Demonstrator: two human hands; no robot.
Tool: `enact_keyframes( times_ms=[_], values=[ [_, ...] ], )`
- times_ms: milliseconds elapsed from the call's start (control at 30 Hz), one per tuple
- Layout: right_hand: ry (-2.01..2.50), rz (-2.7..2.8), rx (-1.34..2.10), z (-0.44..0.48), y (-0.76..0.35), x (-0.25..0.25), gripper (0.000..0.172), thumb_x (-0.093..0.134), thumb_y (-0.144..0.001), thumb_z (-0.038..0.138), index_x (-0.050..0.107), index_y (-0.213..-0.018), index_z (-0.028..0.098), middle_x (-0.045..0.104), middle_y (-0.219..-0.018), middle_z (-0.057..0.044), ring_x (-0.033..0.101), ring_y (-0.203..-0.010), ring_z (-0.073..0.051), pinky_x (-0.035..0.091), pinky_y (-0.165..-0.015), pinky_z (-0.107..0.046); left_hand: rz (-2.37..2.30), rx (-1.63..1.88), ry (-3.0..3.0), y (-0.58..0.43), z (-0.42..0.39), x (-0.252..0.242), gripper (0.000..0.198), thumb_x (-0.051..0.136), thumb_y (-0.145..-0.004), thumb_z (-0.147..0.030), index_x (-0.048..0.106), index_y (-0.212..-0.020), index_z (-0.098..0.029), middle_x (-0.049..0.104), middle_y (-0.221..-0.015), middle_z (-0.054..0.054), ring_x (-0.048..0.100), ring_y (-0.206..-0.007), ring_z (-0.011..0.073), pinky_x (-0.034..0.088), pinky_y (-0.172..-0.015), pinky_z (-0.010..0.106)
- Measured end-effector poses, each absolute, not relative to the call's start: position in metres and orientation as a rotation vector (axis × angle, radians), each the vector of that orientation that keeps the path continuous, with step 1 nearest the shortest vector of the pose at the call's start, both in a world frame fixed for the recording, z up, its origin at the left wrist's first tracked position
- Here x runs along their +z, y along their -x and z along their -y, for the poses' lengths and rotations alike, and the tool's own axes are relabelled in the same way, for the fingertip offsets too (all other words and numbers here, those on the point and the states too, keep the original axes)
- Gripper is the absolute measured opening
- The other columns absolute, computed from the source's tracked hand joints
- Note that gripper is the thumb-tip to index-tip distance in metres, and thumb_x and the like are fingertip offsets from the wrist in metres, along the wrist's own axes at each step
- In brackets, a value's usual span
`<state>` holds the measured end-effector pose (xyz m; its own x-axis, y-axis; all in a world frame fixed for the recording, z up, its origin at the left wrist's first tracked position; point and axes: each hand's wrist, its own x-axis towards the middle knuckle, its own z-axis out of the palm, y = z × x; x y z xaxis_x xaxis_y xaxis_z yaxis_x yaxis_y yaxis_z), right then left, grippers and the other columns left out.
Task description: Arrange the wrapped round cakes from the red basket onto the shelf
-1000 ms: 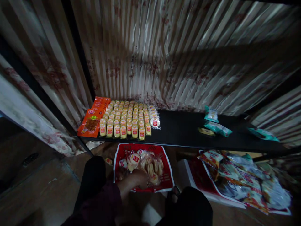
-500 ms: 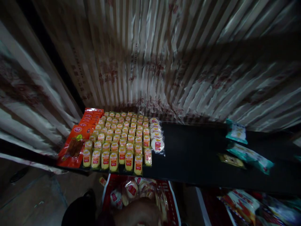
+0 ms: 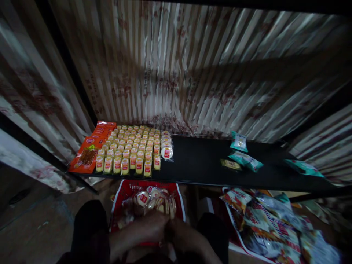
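My left hand (image 3: 155, 222) and my right hand (image 3: 177, 231) are close together over the near part of a red basket (image 3: 180, 200). Their fingers are dark and hidden, so whether they hold anything is unclear. Just beyond them in the basket lie round, white, clear-wrapped cakes (image 3: 143, 198), several of them stacked on edge. On the black shelf (image 3: 198, 157) above, yellow wrapped cakes (image 3: 125, 165) stand in tight rows. A short row of round white wrapped cakes (image 3: 166, 152) runs along their right side.
Orange snack packets (image 3: 85, 154) overlap at the shelf's left end. Teal packets (image 3: 246, 160) and a small yellow packet (image 3: 231, 164) lie further right. Another basket, heaped with snack bags (image 3: 275, 227), stands at lower right. Striped sheeting (image 3: 165, 73) hangs behind; my knees (image 3: 90, 223) flank the red basket.
The view has shifted, bringing more of the shelf's right end and the right basket into sight. Both my hands now show together over the red basket; before, only one blurred hand was visible there.
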<state>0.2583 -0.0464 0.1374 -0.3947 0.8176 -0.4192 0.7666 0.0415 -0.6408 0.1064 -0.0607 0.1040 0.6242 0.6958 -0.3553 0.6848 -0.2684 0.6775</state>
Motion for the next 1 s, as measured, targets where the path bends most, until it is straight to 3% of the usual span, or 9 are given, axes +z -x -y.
enact_keyframes(
  times_ms=[67,133,300,467,600,700,833,1000],
  values=[
    [1.633,2.259,1.096,-0.004,-0.257,0.151,0.015,0.053,-0.082,0.017,0.067,-0.078,0.019,0.068,-0.076,-0.002,0.061,-0.07,-0.015,0.044,-0.065,-0.024,-1.204,0.219,-2.025,-0.105,-0.013,0.151,0.032,0.047,-0.077,-0.007,0.065,-0.1,-0.022,0.067,-0.097,0.003,0.062,-0.092,0.0185,0.05,-0.084,0.029],
    [1.567,2.166,0.819,-0.049,-0.256,0.166,0.02,0.046,-0.084,0.016,0.065,-0.084,0.021,0.068,-0.077,-0.002,0.062,-0.071,-0.015,0.044,-0.068,-0.023,-1.342,0.462,-2.023,-0.108,-0.064,0.18,0.039,0.037,-0.078,-0.004,0.063,-0.103,-0.018,0.065,-0.106,0.006,0.059,-0.101,0.0164,0.047,-0.091,0.028],
    [1.616,1.865,0.373,-0.12,-0.256,0.162,0.02,0.046,-0.084,0.02,0.065,-0.087,0.02,0.066,-0.088,-0.007,0.062,-0.084,-0.018,0.047,-0.08,-0.029,-1.461,0.637,-1.985,-0.125,-0.098,0.174,0.054,0.04,-0.076,-0.003,0.046,-0.13,-0.012,0.051,-0.134,0.012,0.047,-0.124,0.0182,0.036,-0.108,0.031],
    [1.632,1.763,0.428,-0.144,-0.253,0.122,0.024,0.047,-0.079,0.013,0.066,-0.093,0.019,0.068,-0.093,-0.007,0.064,-0.088,-0.018,0.049,-0.085,-0.032,-1.492,0.613,-1.98,-0.134,-0.09,0.146,0.054,0.046,-0.073,-0.006,0.049,-0.127,-0.008,0.034,-0.147,0.017,0.027,-0.139,0.0258,0.026,-0.115,0.041],
    [1.596,1.758,0.473,-0.15,-0.243,0.11,0.029,0.045,-0.079,0.011,0.066,-0.099,0.017,0.069,-0.099,-0.009,0.064,-0.093,-0.018,0.049,-0.089,-0.032,-1.534,0.625,-1.962,-0.132,-0.088,0.141,0.059,0.047,-0.069,-0.003,0.047,-0.128,-0.005,0.02,-0.153,0.018,0.008,-0.144,0.0273,0.02,-0.117,0.044],
    [1.634,1.721,0.497,-0.153,-0.235,0.107,0.028,0.047,-0.08,0.013,0.066,-0.1,0.018,0.07,-0.1,-0.008,0.064,-0.094,-0.018,0.049,-0.089,-0.032,-1.552,0.597,-1.93,-0.13,-0.091,0.141,0.064,0.049,-0.068,-0.004,0.042,-0.132,-0.001,0.018,-0.153,0.021,0.009,-0.144,0.0278,0.019,-0.118,0.043],
    [1.656,1.681,0.546,-0.153,-0.226,0.103,0.028,0.047,-0.081,0.015,0.067,-0.099,0.02,0.071,-0.1,-0.006,0.066,-0.092,-0.018,0.05,-0.088,-0.032,-1.614,0.582,-1.892,-0.127,-0.095,0.143,0.057,0.05,-0.069,-0.005,0.049,-0.126,-0.004,0.026,-0.151,0.02,0.012,-0.143,0.0282,0.016,-0.118,0.043],
    [1.616,1.665,0.602,-0.147,-0.224,0.102,0.028,0.047,-0.082,0.017,0.068,-0.099,0.025,0.073,-0.094,-0.002,0.067,-0.085,-0.016,0.051,-0.084,-0.03,-1.651,0.571,-1.876,-0.13,-0.094,0.14,0.055,0.052,-0.069,-0.006,0.05,-0.124,-0.002,0.025,-0.151,0.021,0.014,-0.143,0.0295,0.018,-0.117,0.041]
  ],
)
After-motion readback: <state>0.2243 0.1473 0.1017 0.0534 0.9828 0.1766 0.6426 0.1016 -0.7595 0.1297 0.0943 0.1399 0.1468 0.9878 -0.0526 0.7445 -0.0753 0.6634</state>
